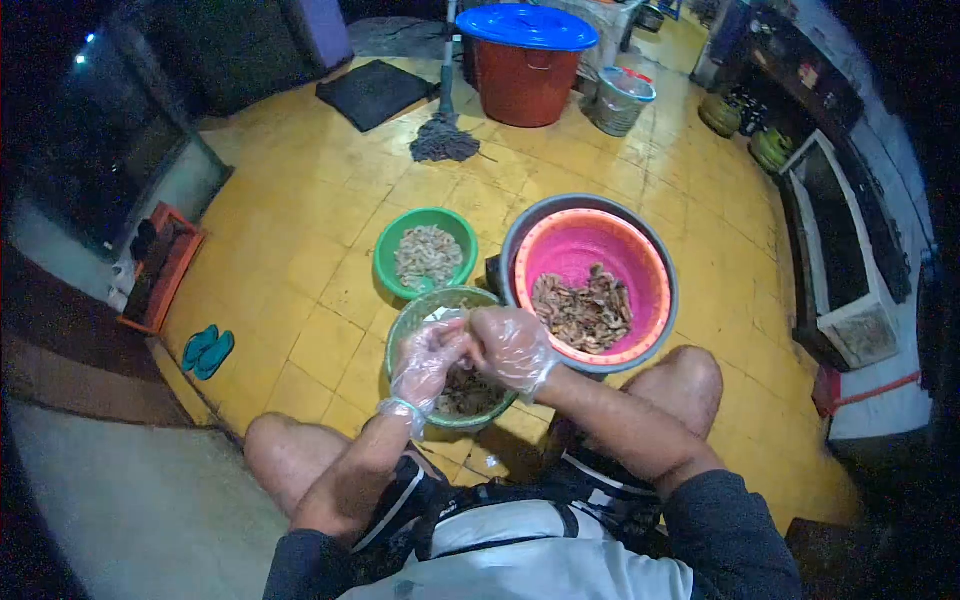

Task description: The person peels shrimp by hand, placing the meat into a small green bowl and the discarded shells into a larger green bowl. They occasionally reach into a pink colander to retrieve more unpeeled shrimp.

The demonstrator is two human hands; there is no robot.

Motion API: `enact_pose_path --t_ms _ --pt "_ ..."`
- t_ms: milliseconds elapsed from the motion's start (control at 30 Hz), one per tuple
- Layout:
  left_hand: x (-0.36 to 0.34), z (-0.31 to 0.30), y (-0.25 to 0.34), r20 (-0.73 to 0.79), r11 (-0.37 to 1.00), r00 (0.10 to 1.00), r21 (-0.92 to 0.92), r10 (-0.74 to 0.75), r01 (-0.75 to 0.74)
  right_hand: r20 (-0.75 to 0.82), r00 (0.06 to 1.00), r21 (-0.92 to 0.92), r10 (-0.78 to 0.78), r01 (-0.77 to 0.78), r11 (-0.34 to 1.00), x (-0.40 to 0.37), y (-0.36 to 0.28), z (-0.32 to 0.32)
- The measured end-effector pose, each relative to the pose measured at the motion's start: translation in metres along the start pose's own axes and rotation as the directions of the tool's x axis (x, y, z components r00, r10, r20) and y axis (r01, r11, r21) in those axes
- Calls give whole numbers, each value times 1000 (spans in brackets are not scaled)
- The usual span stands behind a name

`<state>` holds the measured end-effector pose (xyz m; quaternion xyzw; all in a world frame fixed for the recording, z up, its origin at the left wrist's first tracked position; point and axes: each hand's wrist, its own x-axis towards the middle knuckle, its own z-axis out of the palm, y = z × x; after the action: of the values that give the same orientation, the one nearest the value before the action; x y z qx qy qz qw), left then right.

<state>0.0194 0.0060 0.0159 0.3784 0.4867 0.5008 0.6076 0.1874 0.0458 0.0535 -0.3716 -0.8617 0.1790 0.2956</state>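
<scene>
My left hand (428, 358) and my right hand (512, 348), both in clear plastic gloves, meet fingertip to fingertip. Their fingers are closed, and whatever small thing is pinched between them is hidden. Directly below is a pale green bowl (398, 398) with dark brownish scraps (468, 392) inside, partly covered by my hands. Beyond it, a bright green bowl (384, 266) holds pale, curled pieces that look like peeled shrimp (428, 254). To the right, a pink colander (568, 238) sits in a dark grey basin (672, 262), containing a heap of brownish shrimp-like pieces (585, 310).
My bent knees flank the bowls on a yellow tiled floor (290, 250). Farther off are a mop (444, 138), a black mat (376, 95), a red-brown tub (525, 85) with a blue lid (527, 27), and a small bucket (622, 105). Teal sandals (208, 351) lie left.
</scene>
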Motion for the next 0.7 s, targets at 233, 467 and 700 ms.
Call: enact_pose_path --t_ms 233,467,700 --pt "10 -7 -28 -12 996 996 -24 87 -87 -86 996 26 -38 41 999 -7 5 17" --pt "7 -2 -4 -3 993 1000 115 26 -25 -65 939 176 339 -323 930 -1 8 13" --pt "12 -11 -7 10 991 1000 -131 21 -20 -9 924 245 381 -367 897 -1 24 16"
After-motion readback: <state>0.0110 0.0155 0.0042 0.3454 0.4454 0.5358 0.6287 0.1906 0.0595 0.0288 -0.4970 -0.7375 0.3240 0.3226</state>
